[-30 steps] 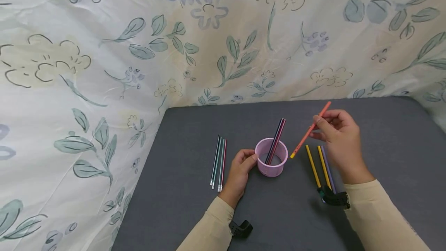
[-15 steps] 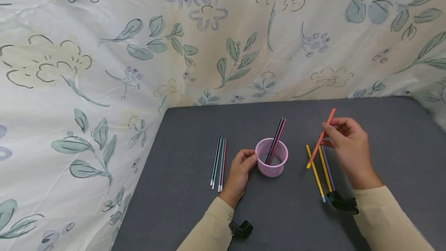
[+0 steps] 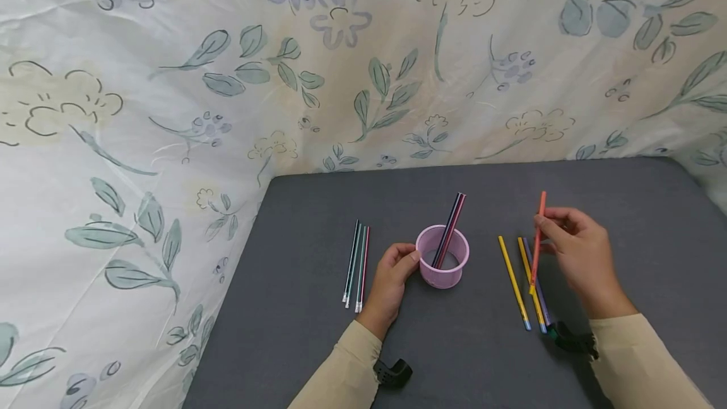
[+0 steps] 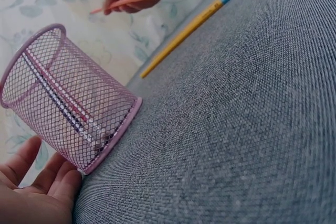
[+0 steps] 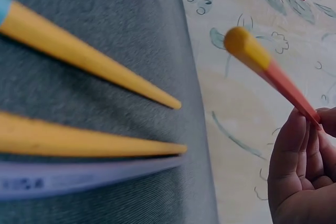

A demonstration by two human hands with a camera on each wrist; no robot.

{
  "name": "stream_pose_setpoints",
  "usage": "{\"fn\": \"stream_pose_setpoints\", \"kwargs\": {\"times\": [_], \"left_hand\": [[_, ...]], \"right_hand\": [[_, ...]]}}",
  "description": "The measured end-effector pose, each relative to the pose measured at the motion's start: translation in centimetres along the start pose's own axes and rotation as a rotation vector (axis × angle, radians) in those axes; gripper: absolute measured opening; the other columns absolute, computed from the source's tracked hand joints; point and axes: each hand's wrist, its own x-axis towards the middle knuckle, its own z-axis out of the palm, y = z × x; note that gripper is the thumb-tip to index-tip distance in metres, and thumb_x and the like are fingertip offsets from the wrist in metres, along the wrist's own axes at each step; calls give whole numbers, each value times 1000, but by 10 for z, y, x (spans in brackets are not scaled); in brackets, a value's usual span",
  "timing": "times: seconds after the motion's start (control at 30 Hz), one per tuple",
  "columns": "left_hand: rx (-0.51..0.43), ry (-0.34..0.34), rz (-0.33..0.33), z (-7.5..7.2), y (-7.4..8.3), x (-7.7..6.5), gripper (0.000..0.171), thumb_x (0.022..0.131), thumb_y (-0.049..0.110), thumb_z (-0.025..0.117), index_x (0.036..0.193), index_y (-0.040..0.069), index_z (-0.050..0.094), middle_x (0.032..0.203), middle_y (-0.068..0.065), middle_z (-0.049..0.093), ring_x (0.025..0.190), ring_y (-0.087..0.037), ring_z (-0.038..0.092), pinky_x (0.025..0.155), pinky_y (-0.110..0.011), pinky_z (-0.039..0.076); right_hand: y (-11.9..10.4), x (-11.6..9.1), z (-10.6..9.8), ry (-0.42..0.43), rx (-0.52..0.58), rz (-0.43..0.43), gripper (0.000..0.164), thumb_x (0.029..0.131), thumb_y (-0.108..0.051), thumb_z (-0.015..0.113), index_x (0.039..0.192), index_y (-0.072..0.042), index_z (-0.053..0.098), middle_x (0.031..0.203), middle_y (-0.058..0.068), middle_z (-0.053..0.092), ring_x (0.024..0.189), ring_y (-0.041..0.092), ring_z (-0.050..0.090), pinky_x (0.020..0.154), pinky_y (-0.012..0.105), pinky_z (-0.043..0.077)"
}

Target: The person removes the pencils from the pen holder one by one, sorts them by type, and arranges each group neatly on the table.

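My right hand (image 3: 582, 251) pinches an orange pencil (image 3: 538, 232) near its middle, its yellow end pointing down. That pencil is held over two yellow pencils (image 3: 514, 283) and a purple pencil (image 3: 528, 251), which lie on the table at the right. In the right wrist view the yellow end of the orange pencil (image 5: 286, 85) points towards the camera. My left hand (image 3: 392, 276) rests its fingers against the left side of a pink mesh pencil cup (image 3: 442, 279). The cup stands upright, with a few dark and reddish pencils (image 3: 450, 226) leaning inside it.
Several slim pencils (image 3: 356, 267), dark, teal and red, lie side by side left of the cup. The grey table (image 3: 307, 346) meets a floral cloth (image 3: 363, 93) along its back and left edges. Each wrist carries a black strapped device (image 3: 393, 373).
My right hand has moved right and towards me with the orange pencil, away from the cup to above the yellow and purple pencils. The pencil has turned more upright. My left hand stays put.
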Motion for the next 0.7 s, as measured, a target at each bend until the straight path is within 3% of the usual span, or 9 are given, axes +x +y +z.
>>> {"fn": "stream_pose_setpoints", "kwargs": {"times": [0.5,0.7], "left_hand": [[-4,-6,6,-2,1,-2,29,107,14,65,124,-9,64,121,-22,68,110,-19,64,102,-32,50],[11,-10,6,-3,2,-3,29,107,15,65,124,-8,64,120,-20,68,111,-19,63,103,-33,49]], "right_hand": [[14,-7,0,8,-44,34,40,112,-28,64,137,4,62,112,13,67,89,12,66,68,24,60],[20,-9,-6,-28,-56,33,39,113,-26,64,137,4,60,109,9,70,86,12,68,67,26,61]]}}
